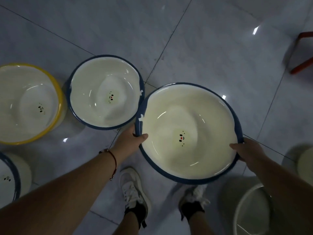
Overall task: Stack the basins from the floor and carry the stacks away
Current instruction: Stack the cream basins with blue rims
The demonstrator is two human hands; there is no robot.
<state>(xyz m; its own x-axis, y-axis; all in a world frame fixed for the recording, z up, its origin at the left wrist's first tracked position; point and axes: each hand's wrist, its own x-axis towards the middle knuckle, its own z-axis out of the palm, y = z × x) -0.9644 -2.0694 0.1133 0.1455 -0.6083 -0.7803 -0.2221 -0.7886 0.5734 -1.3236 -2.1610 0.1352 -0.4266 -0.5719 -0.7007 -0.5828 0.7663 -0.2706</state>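
Observation:
I hold a cream basin with a blue rim (188,116) above the tiled floor, tilted slightly toward me. My left hand (130,139) grips its left rim, thumb inside. My right hand (247,150) grips the right rim the same way. A second blue-rimmed basin (88,92) stands on the floor just left of it, their rims almost touching in view. Further left sits a yellow-rimmed basin (55,92). Another blue-rimmed basin (16,175) is cut off at the lower left edge.
A pale basin (250,209) lies at the lower right by my right forearm, with another pale shape (304,163) at the right edge. A red stool leg (301,63) stands at the upper right. My two feet in white shoes (133,189) are below the held basin.

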